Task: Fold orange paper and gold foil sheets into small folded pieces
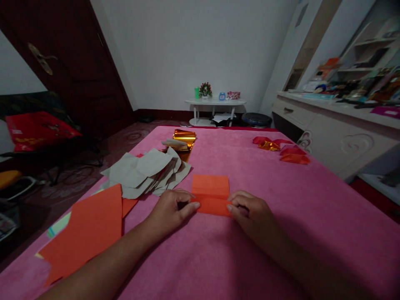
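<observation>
A small orange sheet of paper (pixel 210 185) lies before me on the pink cloth, with a crease across its middle and its near part raised toward me. My left hand (pixel 175 208) pinches the left edge of its near part between thumb and fingers. At the opposite edge my right hand (pixel 250 210) grips it the same way. Left of my hands lie large orange sheets (pixel 87 229), partly behind my left forearm. Beyond them a loose pile of grey-white paper pieces (pixel 143 171) is spread out.
Gold foil (pixel 184 138) sits behind the grey pile. Folded red, gold and orange paper pieces (pixel 281 150) rest at the far right of the pink-covered table (pixel 312 216). A white dresser (pixel 328 121) stands to the right, a red bag (pixel 40 129) on a chair to the left.
</observation>
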`<state>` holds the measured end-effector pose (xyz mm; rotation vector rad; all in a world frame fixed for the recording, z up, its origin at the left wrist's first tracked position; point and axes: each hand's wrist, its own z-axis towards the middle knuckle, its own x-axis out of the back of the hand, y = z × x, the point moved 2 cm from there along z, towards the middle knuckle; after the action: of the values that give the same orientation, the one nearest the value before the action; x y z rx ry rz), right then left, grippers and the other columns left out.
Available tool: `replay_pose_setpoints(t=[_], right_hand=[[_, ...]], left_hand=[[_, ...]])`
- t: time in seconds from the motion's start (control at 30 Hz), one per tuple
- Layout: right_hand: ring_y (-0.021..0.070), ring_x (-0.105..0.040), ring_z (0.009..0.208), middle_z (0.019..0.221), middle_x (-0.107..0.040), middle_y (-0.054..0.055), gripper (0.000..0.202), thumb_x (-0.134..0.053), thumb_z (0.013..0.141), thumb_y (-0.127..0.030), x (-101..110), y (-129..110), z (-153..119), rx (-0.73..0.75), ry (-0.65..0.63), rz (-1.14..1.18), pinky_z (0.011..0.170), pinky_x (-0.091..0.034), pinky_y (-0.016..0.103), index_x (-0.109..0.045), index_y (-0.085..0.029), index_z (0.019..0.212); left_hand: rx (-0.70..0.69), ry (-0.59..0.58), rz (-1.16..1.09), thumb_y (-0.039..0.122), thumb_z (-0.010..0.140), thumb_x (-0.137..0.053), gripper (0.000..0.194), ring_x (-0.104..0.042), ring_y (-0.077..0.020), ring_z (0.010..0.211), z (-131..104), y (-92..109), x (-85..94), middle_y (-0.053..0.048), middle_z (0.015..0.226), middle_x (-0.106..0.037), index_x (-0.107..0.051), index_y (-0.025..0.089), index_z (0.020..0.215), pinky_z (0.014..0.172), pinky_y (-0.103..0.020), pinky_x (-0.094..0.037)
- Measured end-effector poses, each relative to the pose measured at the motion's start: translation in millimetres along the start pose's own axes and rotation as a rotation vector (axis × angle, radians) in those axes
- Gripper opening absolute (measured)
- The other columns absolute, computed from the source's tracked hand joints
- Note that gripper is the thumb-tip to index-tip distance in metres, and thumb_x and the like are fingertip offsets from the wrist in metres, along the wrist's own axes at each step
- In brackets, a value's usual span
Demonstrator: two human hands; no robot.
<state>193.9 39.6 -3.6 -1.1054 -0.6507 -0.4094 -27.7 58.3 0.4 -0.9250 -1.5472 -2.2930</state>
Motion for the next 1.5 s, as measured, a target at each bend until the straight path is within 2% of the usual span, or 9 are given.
replay_pose_setpoints(t=[0.3, 0.5, 0.67, 0.77, 0.83, 1.03, 1.23, 1.37, 1.5], right_hand=[[0.0146, -0.052, 0.064, 0.07, -0.054, 0.001, 0.023, -0.053, 0.071, -0.01, -7, 9, 9, -0.07, 0.028, -0.094, 0.059, -0.039, 0.027, -0.042, -0.022, 0.054], [0.0183, -0.059, 0.087, 0.093, -0.06, 0.005, 0.021, -0.057, 0.067, -0.012, -8, 10, 13, -0.152, 0.062, -0.124, 0.066, -0.043, 0.028, -0.049, -0.021, 0.05], [0.0176, -0.061, 0.081, 0.094, -0.062, 0.005, 0.02, -0.062, 0.066, -0.017, -7, 11, 16, -0.25, 0.021, -0.124, 0.063, -0.044, 0.028, -0.053, -0.02, 0.048], [0.0156, -0.059, 0.067, 0.083, -0.062, 0.003, 0.01, -0.066, 0.062, -0.018, -6, 14, 18, -0.319, 0.039, -0.061, 0.058, -0.043, 0.027, -0.057, -0.021, 0.061], [0.0144, -0.057, 0.059, 0.078, -0.062, 0.0, 0.024, -0.071, 0.057, -0.017, -4, 18, 21, -0.379, 0.065, -0.003, 0.054, -0.04, 0.027, -0.059, -0.022, 0.077], [0.0126, -0.056, 0.059, 0.078, -0.063, -0.001, 0.057, -0.075, 0.051, -0.01, -7, 28, 25, -0.41, 0.076, 0.244, 0.051, -0.038, 0.024, -0.058, -0.025, 0.103], [0.0106, -0.053, 0.054, 0.068, -0.059, -0.004, 0.047, -0.077, 0.049, -0.012, -10, 26, 26, -0.419, 0.043, 0.508, 0.048, -0.041, 0.022, -0.062, -0.019, 0.093], [0.0187, -0.063, 0.07, 0.078, -0.069, 0.004, 0.033, -0.079, 0.055, -0.027, -1, 8, 42, -0.389, -0.012, 0.748, 0.063, -0.049, 0.029, -0.068, -0.016, 0.084], [0.0178, -0.062, 0.066, 0.079, -0.072, 0.006, 0.033, -0.078, 0.06, -0.035, 4, 1, 56, -0.354, 0.122, 0.866, 0.059, -0.045, 0.027, -0.07, -0.014, 0.085]], left_hand=[[0.044, -0.016, 0.044, 0.022, 0.073, -0.064, 0.017, -0.058, -0.014, 0.065, 4, -4, -3.1, -0.002, 0.068, -0.063, -0.061, 0.016, 0.057, 0.059, -0.024, -0.043], [0.121, -0.019, 0.24, 0.023, 0.077, -0.057, 0.026, -0.057, -0.0144, 0.064, 7, 0, -2.4, -0.002, 0.065, -0.061, -0.053, 0.017, 0.052, 0.063, -0.026, -0.043], [0.16, 0.03, 0.376, 0.028, 0.071, -0.064, 0.013, -0.055, -0.0152, 0.061, 6, -3, -1.1, -0.001, 0.069, -0.061, -0.056, 0.019, 0.071, 0.059, -0.027, -0.039], [0.169, 0.03, 0.33, 0.033, 0.07, -0.068, 0.032, -0.055, -0.0153, 0.061, 7, -6, 1.1, 0.0, 0.072, -0.062, -0.055, 0.019, 0.095, 0.055, -0.025, -0.037], [0.181, 0.006, 0.326, 0.037, 0.068, -0.07, 0.04, -0.055, -0.0158, 0.062, 10, -7, 3.3, 0.0, 0.073, -0.062, -0.055, 0.018, 0.1, 0.055, -0.025, -0.036], [0.211, -0.046, 0.351, 0.045, 0.057, -0.077, 0.036, -0.052, -0.0145, 0.06, 15, -13, 6.3, 0.002, 0.067, -0.059, -0.058, 0.018, 0.07, 0.052, -0.024, -0.031], [0.24, 0.053, -0.147, 0.036, 0.056, -0.08, 0.028, -0.053, -0.0126, 0.056, 13, -19, -4.6, 0.002, 0.06, -0.06, -0.061, 0.016, 0.062, 0.053, -0.023, -0.037], [0.311, 0.051, -0.66, 0.037, 0.057, -0.081, 0.031, -0.061, -0.0157, 0.059, 30, -10, -7.1, -0.003, 0.064, -0.066, -0.065, 0.013, 0.068, 0.059, -0.026, -0.046], [0.33, 0.083, -0.921, 0.034, 0.051, -0.085, 0.039, -0.065, -0.0188, 0.063, 51, 1, -7.9, -0.008, 0.07, -0.07, -0.068, 0.011, 0.077, 0.068, -0.032, -0.05]])
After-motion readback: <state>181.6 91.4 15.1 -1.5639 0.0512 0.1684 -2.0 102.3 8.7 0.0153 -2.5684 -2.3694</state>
